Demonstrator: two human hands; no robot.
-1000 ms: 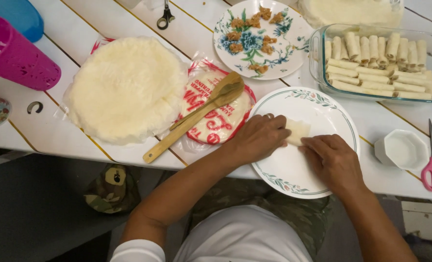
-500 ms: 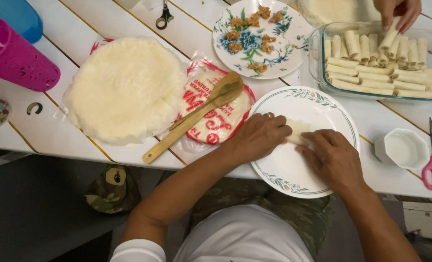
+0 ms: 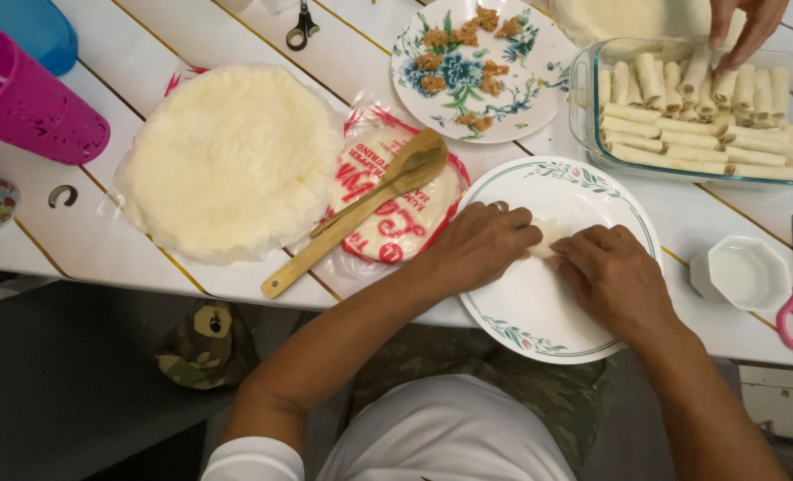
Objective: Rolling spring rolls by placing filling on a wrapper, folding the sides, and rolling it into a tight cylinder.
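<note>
Pale, soft dough wrapper lies pinched between left hand and right hand, both grips closed on it, over a round floral-rimmed plate on the white slatted tabletop.

Beyond the glass dish, another person's hand is cut off at the top edge. The blue cup and scissors are cropped too. Both hands hide most of the wrapper.
</note>
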